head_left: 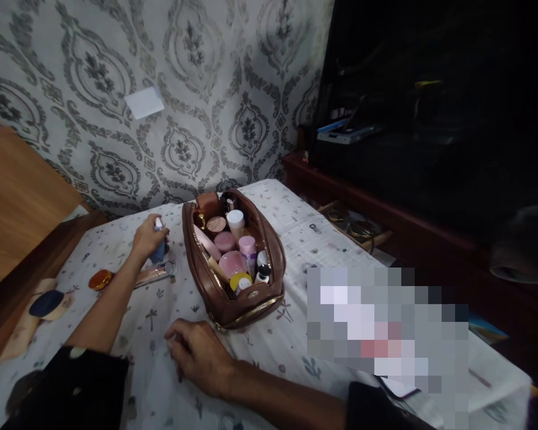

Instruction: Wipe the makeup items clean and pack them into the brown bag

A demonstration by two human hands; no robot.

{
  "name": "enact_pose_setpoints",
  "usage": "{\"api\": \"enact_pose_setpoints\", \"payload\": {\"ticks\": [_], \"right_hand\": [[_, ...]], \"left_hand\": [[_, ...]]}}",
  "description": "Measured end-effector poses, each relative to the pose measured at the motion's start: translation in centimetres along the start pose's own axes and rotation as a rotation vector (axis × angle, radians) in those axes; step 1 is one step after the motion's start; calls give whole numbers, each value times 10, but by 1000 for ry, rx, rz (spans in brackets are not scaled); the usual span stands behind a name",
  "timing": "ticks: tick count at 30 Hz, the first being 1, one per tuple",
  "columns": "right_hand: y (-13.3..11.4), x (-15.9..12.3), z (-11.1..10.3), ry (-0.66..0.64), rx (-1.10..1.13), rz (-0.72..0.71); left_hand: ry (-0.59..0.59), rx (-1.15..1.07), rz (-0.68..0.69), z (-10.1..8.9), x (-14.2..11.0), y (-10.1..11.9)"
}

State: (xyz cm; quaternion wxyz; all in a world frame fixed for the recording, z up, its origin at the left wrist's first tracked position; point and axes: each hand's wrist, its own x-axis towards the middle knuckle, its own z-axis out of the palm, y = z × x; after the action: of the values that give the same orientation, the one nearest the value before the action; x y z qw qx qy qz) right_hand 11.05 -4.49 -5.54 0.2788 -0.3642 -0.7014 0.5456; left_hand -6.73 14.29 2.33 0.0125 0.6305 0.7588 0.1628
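Note:
My left hand (150,237) is closed around a small blue bottle (158,252) with a white top, low over the patterned cloth. Just right of it stands an unzipped brown cosmetic bag (242,313). Inside are several jars and bottles, among them a pink jar (233,263), a white-capped bottle (235,220) and a pink-capped bottle (247,246). My right hand (201,355) lies loosely curled in front of the bag, fingers slightly apart, holding nothing I can see. Beside my left forearm lie a clear-and-pink tube (155,273) and an amber jar (100,279).
The printed white cloth (147,325) covers the surface. A beige item with a dark oval (47,303) lies at the left edge, near a wooden panel (22,197). To the right are a dark cabinet (341,197), an open drawer (367,236) and a pixelated patch.

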Motion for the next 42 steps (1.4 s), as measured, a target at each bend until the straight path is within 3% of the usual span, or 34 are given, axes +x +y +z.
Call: {"api": "enact_pose_setpoints", "payload": {"ticks": [3, 5, 9, 12, 17, 23, 30, 34, 38, 42], "right_hand": [[2, 1, 2, 61, 121, 38], [3, 2, 2, 83, 153, 36], [3, 0, -2, 131, 116, -44], [2, 0, -3, 118, 141, -40], [4, 4, 3, 101, 214, 17], [13, 10, 14, 125, 352, 4], [18, 9, 12, 193, 382, -24], [24, 11, 13, 175, 445, -22], [23, 13, 14, 156, 464, -25], [16, 12, 14, 89, 514, -2]], "left_hand": [[-13, -138, 65, -14, -47, -11], [-24, -405, 143, -17, -87, -18], [-54, -585, 157, -7, -161, -18], [-20, -574, 155, 5, -189, -11], [-102, -661, 106, 18, -196, -11], [-24, -724, 61, 29, -201, -28], [-149, -521, 319, 31, -222, -51], [-69, -367, 378, 29, -231, -58], [35, -378, 453, 22, -226, -60], [221, -424, 315, 13, -212, -59]]}}
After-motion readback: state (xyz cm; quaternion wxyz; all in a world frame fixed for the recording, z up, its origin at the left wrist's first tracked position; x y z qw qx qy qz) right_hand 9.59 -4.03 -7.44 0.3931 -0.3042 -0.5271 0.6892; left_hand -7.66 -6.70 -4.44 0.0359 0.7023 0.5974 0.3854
